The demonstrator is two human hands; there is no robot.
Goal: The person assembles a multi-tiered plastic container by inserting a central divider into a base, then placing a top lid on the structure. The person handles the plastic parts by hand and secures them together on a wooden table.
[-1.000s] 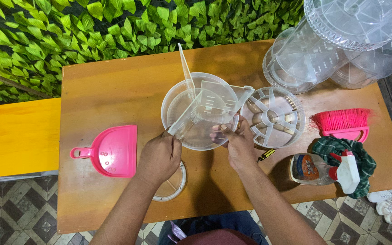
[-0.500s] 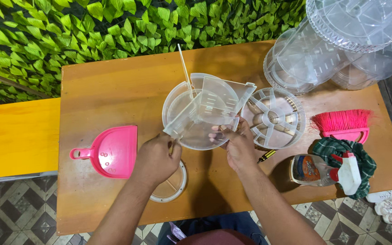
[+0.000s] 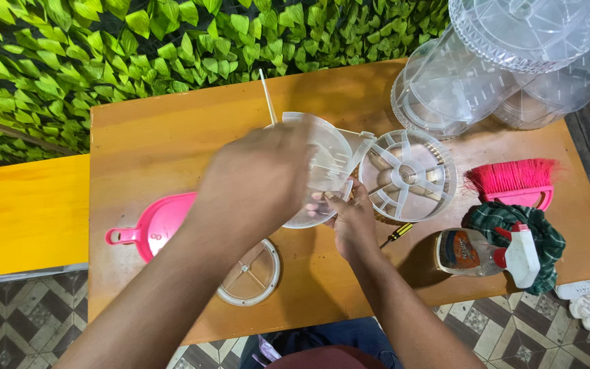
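Note:
My right hand [image 3: 353, 219] grips the lower edge of a clear plastic round container [image 3: 332, 160] held above the wooden table [image 3: 172, 137]. My left hand [image 3: 261, 178] is blurred and raised close to the camera, covering the container's left half; whether it grips the container is not visible. A thin pale stick [image 3: 268, 96] juts up from behind the container. Just right of it lies a clear spoked disc [image 3: 410, 174]. A smaller clear ring-shaped disc [image 3: 250, 273] rests near the front edge, under my left forearm.
A pink dustpan [image 3: 151, 222] lies at the left, with a pink brush [image 3: 513, 181], green plaid cloth [image 3: 544, 239], spray bottle [image 3: 483, 251] and small screwdriver [image 3: 397, 234] at the right. Stacked clear plastic covers [image 3: 486, 61] fill the back right. A leaf wall [image 3: 138, 48] runs behind.
My left hand has left the container's left edge and swung up and right across it. The container has shifted slightly right; my right hand keeps its hold.

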